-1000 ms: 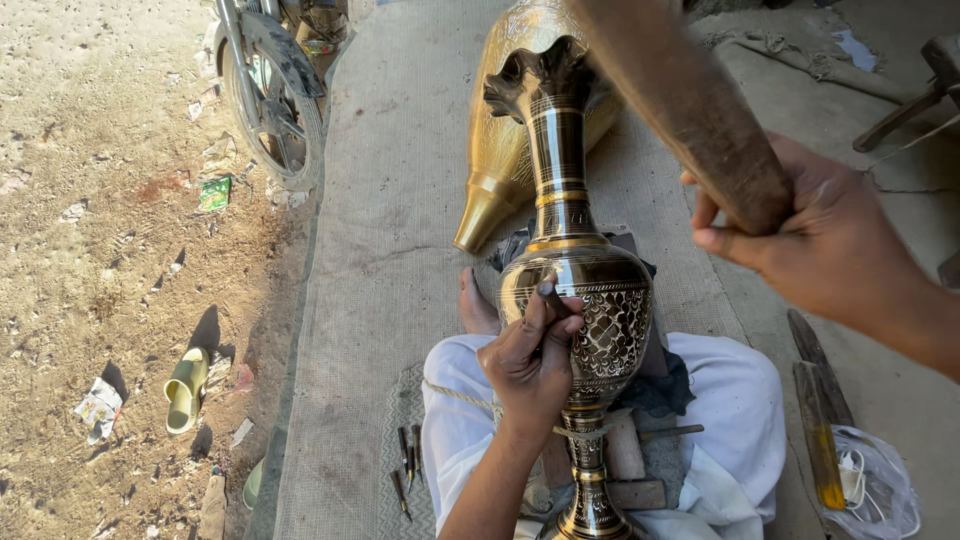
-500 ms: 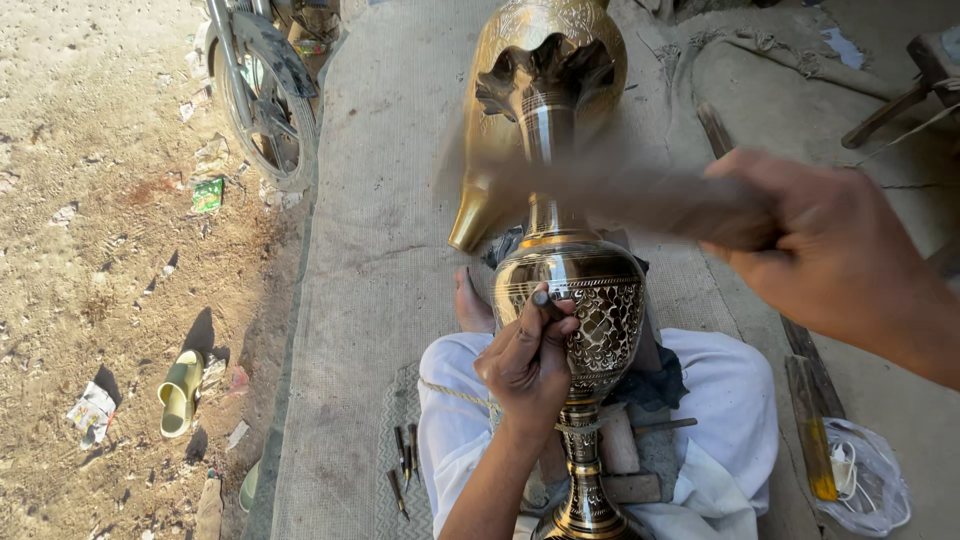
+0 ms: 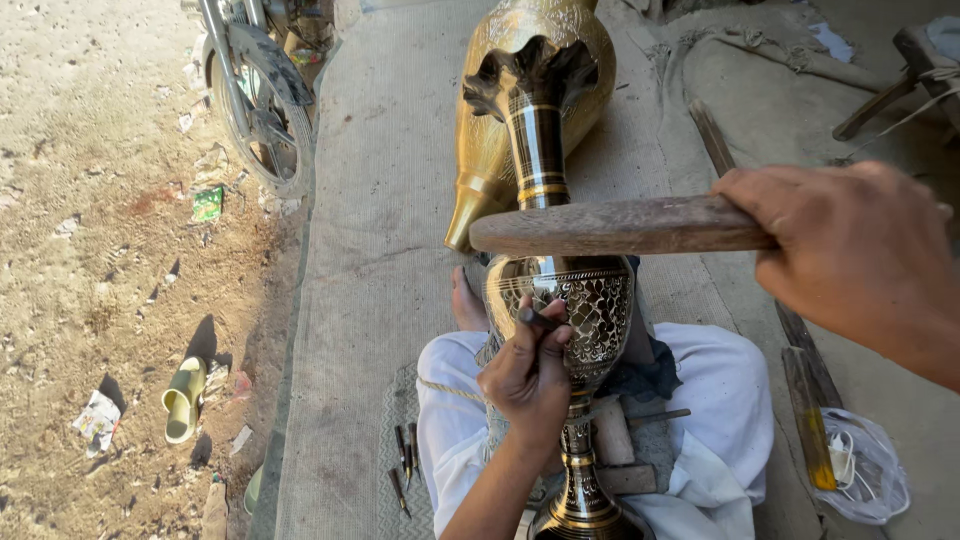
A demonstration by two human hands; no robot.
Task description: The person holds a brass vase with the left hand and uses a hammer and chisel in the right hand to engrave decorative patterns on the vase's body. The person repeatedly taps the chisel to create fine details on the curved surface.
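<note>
— While the left hand pinches a small dark chisel against the belly of the engraved brass vase, what is the right hand doing?

— The right hand is wrapped tight around a wooden mallet, whose shaft lies level across the vase's neck, its blunt end out to the left of that hand.

— Where does the vase sit?

— It lies along the person's lap, between the white-clad knees, its foot nearest the camera, below the left hand, and its flared mouth pointing away. The chisel tip touches the patterned band just above the left hand's fingers.

— Anything beyond it?

— A second brass vase lies on the grey mat past the first one's mouth. A few thin punches rest on the mat to the left of the left forearm. Below the right hand are a long tool with a yellow handle and a clear plastic bag. Far off to the left, on the dirt, lie a green sandal and a motorbike wheel.
</note>
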